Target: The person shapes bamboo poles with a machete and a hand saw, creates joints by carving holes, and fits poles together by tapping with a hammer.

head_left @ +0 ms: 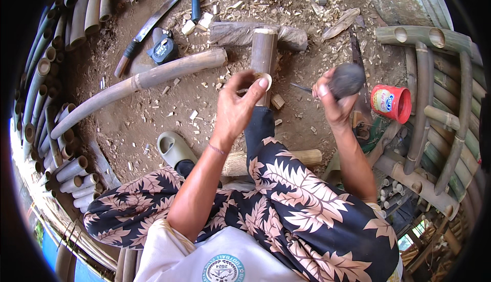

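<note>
Bamboo length [264, 49] lies ahead of the person, apparently partway worked: a pale rounded edge [268, 80] shows by the left hand [236, 108], and chips [277, 101] litter the ground. How much cutting remains, I cannot tell. Its long axis runs away from the body, far end over a weathered log [292, 36], near end by the dark-clad lower leg [260, 128]. Left thumb and fingers curl close together — pinching or merely touching is unclear; the right hand [336, 109] clasps a dark rounded block [348, 80] — a slim pointed tool [300, 86] juts out there too.
</note>
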Demonstrator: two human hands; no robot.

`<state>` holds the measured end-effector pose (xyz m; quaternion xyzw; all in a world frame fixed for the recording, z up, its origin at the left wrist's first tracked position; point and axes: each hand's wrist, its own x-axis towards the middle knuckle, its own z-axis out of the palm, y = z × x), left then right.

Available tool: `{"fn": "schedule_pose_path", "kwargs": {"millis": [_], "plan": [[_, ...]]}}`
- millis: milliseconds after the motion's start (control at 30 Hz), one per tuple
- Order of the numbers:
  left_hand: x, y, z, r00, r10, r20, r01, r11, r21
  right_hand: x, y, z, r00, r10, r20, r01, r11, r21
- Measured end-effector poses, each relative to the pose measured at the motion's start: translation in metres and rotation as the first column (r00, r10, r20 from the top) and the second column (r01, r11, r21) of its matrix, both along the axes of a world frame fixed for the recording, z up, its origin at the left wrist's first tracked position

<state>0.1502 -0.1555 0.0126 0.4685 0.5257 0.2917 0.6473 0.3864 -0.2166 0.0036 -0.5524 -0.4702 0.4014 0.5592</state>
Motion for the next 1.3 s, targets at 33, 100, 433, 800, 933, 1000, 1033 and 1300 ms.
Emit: {"fn": "schedule_pose_path", "kwargs": {"millis": [33,100,433,800,933,1000,1033,1300], "plan": [[-0.008,-0.003,-0.03,0.992,0.007,-0.127,-0.003,0.999,0.032,-0.007,0.008,-0.011,0.967,-0.032,-0.252,0.044,0.998,0.042],[-0.018,-0.012,-0.069,0.945,-0.043,-0.325,0.052,0.998,0.02,-0.024,0.026,-0.015,0.97,-0.022,-0.241,0.032,0.999,0.04],[0.006,-0.035,-0.113,0.957,-0.053,-0.285,0.035,0.997,-0.069,-0.043,0.041,-0.045,0.998,-0.065,-0.002,0.065,0.991,0.114],[0.008,-0.033,-0.11,0.992,-0.039,-0.12,0.017,0.983,-0.183,-0.035,0.029,-0.049,0.917,-0.217,-0.336,0.217,0.975,-0.037],[0.008,-0.033,-0.116,0.999,-0.028,-0.041,0.018,0.974,-0.227,-0.029,0.026,-0.055,0.773,-0.39,-0.5,0.348,0.92,-0.18],[0.007,-0.034,-0.119,0.999,-0.032,-0.025,0.025,0.97,-0.241,-0.023,0.027,-0.059,0.69,-0.467,-0.552,0.361,0.884,-0.297],[0.005,-0.034,-0.12,0.999,-0.041,-0.024,0.033,0.968,-0.251,-0.02,0.027,-0.06,0.66,-0.487,-0.572,0.342,0.873,-0.348],[-0.001,-0.026,-0.109,0.988,-0.05,0.148,0.096,0.941,-0.325,-0.062,-0.012,-0.027,0.928,0.193,0.317,-0.276,0.931,0.241]]}}
